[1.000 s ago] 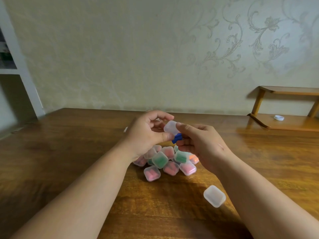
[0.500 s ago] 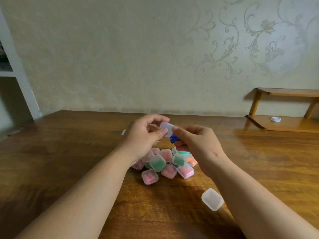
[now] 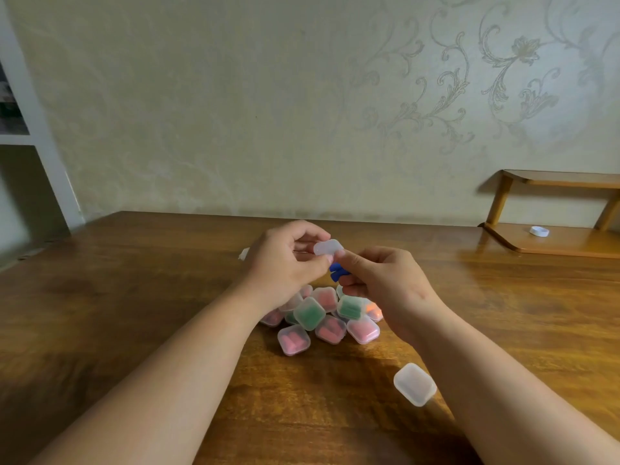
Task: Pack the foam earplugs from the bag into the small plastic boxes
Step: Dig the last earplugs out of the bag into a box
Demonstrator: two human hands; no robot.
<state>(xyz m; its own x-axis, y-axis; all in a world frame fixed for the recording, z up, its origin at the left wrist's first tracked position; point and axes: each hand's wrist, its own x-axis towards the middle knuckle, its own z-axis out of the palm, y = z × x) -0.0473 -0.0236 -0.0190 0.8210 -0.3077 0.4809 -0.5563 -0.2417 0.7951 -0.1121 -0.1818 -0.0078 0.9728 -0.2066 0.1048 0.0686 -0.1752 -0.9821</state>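
My left hand (image 3: 285, 263) grips a small clear plastic box (image 3: 327, 247) above the table, its fingers curled round it. My right hand (image 3: 382, 280) touches the box's edge with its thumb while its curled fingers hold blue foam earplugs (image 3: 336, 271) just below the box. Under both hands lies a pile of several closed boxes (image 3: 322, 317) holding pink, green and orange earplugs. One more clear box (image 3: 414, 384) lies alone on the table beside my right forearm. A scrap of white plastic (image 3: 244, 253) peeks out behind my left hand; I cannot tell whether it is the bag.
The wooden table (image 3: 134, 297) runs to a papered wall at the back. A low wooden shelf (image 3: 553, 243) stands at the back right with a white cap (image 3: 539, 231) on it. A white shelving unit (image 3: 37, 146) rises at the left.
The box has tilted so I see it more edge-on, and my right thumb has moved up onto its rim. Both hands stay over the pile.
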